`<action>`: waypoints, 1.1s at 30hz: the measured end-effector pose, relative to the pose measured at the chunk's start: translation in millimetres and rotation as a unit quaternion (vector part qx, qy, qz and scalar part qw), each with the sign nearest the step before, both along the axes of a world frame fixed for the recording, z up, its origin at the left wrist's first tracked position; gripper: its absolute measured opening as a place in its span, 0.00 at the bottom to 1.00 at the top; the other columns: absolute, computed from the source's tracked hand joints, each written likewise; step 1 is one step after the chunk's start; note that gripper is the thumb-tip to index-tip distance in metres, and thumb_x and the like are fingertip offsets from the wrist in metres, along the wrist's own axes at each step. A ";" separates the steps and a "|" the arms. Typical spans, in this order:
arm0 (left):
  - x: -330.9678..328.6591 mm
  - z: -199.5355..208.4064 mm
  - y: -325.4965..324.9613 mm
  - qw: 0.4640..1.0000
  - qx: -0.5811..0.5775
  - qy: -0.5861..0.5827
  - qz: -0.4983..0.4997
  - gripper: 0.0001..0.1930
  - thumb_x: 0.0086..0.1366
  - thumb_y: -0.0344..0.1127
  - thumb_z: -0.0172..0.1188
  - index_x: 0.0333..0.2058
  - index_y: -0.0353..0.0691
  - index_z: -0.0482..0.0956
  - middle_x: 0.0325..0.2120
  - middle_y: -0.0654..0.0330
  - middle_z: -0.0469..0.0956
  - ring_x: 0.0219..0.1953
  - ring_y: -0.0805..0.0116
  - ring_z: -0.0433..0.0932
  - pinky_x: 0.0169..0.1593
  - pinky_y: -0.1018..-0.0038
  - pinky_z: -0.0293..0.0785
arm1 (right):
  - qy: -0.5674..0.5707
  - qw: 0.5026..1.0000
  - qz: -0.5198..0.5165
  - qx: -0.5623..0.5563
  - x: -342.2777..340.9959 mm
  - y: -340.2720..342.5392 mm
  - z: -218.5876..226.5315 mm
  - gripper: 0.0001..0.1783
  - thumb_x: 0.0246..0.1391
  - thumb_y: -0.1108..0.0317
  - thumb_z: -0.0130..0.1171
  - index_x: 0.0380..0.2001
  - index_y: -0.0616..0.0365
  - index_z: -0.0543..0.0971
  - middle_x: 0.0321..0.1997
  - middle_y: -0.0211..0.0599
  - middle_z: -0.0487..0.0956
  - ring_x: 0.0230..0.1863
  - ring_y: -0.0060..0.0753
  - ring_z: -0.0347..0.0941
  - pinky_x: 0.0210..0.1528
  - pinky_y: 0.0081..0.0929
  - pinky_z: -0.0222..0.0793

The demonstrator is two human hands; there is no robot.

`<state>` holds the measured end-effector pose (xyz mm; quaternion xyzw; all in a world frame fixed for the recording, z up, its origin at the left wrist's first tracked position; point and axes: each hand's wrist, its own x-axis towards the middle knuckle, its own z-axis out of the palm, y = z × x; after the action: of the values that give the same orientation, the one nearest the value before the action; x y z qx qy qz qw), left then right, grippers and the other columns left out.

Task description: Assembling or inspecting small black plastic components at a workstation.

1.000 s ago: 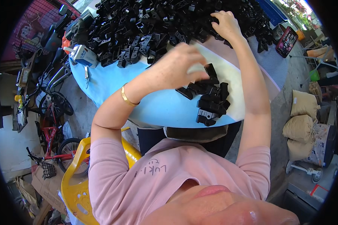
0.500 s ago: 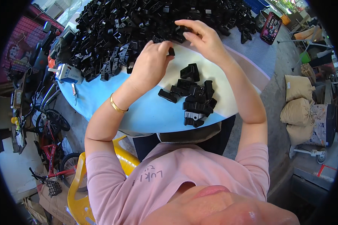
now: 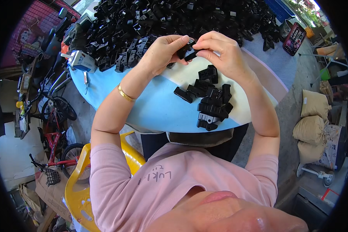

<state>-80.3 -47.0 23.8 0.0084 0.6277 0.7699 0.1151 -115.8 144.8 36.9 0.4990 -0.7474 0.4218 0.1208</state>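
Between my two hands, above the near edge of a big heap of black plastic parts (image 3: 143, 19), is a small black plastic part (image 3: 187, 51). My left hand (image 3: 162, 53) grips it between thumb and fingers. My right hand (image 3: 223, 52) pinches at its right side; whether a second piece is in those fingers is hard to make out. Closer to me, a small cluster of black plastic pieces (image 3: 212, 102) lies loosely piled on the table, with one short piece (image 3: 183, 94) at its left.
The table (image 3: 154, 112) has a blue and cream cover. A small blue-and-white box (image 3: 83, 62) stands at its left edge beside a small metal tool (image 3: 86, 79). A phone (image 3: 295, 38) leans at the far right. A yellow chair (image 3: 79, 185) is at lower left; tan sacks (image 3: 311, 129) stand at right.
My hands were apart at the heap's edge and have come together around the black part. The whole view has shifted slightly. The near cluster looks unchanged.
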 end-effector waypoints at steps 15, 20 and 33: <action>11.3 9.8 4.8 0.924 -0.317 0.209 -0.045 0.27 0.51 0.43 0.67 0.45 0.27 0.73 0.28 0.58 0.78 0.30 0.76 0.75 0.36 0.79 0.73 | -0.125 0.990 -0.060 0.013 1.4 2.3 -6.8 0.12 0.42 0.79 0.62 0.34 0.62 0.77 0.30 0.29 0.74 0.30 0.18 0.72 0.33 0.14 0.70; 23.8 11.8 9.5 0.915 -0.306 0.242 -0.101 0.23 0.52 0.29 0.65 0.48 0.31 0.71 0.30 0.61 0.76 0.31 0.78 0.73 0.39 0.80 0.72 | -0.346 0.934 0.085 -0.034 -36.5 32.7 7.3 0.12 0.53 0.71 0.54 0.41 0.62 0.76 0.33 0.32 0.77 0.31 0.18 0.72 0.36 0.16 0.70; 48.7 -2.1 31.3 0.768 -0.361 0.501 -0.169 0.19 0.50 0.36 0.64 0.42 0.40 0.75 0.34 0.56 0.73 0.36 0.58 0.69 0.43 0.67 0.68 | 0.136 0.877 -0.457 0.055 -130.7 -21.8 -4.9 0.23 0.42 0.54 0.63 0.36 0.58 0.72 0.31 0.45 0.78 0.35 0.46 0.75 0.38 0.38 0.70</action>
<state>-31.6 -15.7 21.7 0.4567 0.8164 0.3409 -0.0929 -246.6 123.1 32.0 0.1598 -0.8904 0.2060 0.3732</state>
